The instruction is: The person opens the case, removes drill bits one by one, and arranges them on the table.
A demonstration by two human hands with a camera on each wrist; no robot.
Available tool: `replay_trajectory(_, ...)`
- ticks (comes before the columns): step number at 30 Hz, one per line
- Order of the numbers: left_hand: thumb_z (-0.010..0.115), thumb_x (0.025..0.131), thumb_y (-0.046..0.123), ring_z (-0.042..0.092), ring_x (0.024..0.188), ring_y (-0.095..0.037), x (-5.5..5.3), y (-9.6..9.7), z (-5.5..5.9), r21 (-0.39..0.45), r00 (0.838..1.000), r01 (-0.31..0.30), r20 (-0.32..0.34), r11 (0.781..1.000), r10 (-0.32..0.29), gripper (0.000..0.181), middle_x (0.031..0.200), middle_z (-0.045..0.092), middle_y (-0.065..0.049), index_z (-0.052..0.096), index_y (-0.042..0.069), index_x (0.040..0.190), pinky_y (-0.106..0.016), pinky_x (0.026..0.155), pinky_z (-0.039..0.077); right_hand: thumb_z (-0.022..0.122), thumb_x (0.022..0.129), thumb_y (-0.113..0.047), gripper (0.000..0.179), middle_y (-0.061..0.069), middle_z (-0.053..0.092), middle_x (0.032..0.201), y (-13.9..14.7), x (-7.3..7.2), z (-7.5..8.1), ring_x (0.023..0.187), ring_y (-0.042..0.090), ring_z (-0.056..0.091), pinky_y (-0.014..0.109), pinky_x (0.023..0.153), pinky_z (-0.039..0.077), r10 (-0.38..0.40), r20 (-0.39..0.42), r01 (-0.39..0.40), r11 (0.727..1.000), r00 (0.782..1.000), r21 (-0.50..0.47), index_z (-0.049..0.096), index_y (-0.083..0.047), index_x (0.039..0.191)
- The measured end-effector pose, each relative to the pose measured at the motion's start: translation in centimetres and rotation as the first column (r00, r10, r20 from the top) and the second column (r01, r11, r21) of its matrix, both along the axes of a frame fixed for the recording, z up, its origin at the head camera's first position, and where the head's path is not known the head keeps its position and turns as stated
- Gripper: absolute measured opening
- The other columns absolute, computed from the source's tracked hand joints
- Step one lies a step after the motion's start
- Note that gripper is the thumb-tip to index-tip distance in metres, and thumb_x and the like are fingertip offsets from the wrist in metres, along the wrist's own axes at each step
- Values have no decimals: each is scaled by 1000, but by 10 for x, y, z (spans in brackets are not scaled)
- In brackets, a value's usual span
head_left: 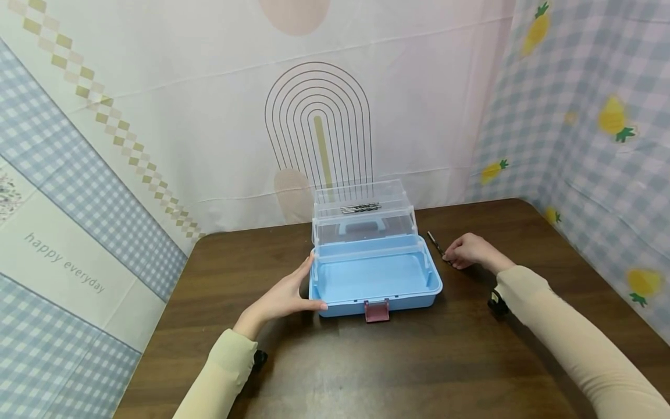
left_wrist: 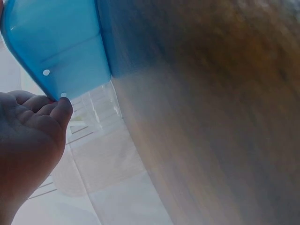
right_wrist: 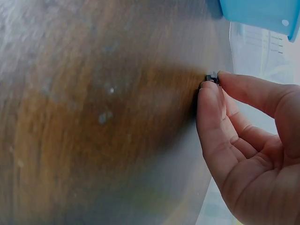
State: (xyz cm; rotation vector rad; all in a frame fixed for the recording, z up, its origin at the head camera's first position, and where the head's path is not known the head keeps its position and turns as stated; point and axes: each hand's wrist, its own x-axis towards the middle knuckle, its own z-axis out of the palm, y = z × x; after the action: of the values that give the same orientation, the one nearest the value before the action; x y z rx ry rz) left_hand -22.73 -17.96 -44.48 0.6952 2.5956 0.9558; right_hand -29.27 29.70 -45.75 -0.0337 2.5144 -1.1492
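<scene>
On the table stands a blue toolbox (head_left: 377,273) with its clear lid raised and a pink latch (head_left: 377,311) hanging at the front. My left hand (head_left: 285,298) holds the box's left end, thumb on the front rim and fingers on the side rim; in the left wrist view, fingertips (left_wrist: 61,110) curl at that rim. To the right of the box, my right hand (head_left: 471,251) pinches a thin drill bit (head_left: 434,241) between thumb and fingers. The bit points away toward the back, close over the table. Only its near end shows in the right wrist view.
Several similar drill bits (head_left: 361,208) lie in the clear upper tray (head_left: 361,224) of the toolbox. Dark wooden tabletop (head_left: 340,366) surrounds the box. Behind the table hangs a printed cloth (head_left: 419,116), and a checked cloth (head_left: 586,157) closes off the right side.
</scene>
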Motion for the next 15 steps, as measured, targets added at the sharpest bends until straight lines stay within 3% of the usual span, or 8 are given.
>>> replay_trajectory(15,80,76,64,15,151,-15,0,-1,-2,10,1000,-1,-4,1000,1,125,166,-1,13,-4,29,162,-48,118,25,61,96,-6,23,10,72,89,0,0,0,72,14,64,32,67,58,6,24,-5,1000,1000,-29,70,13,107)
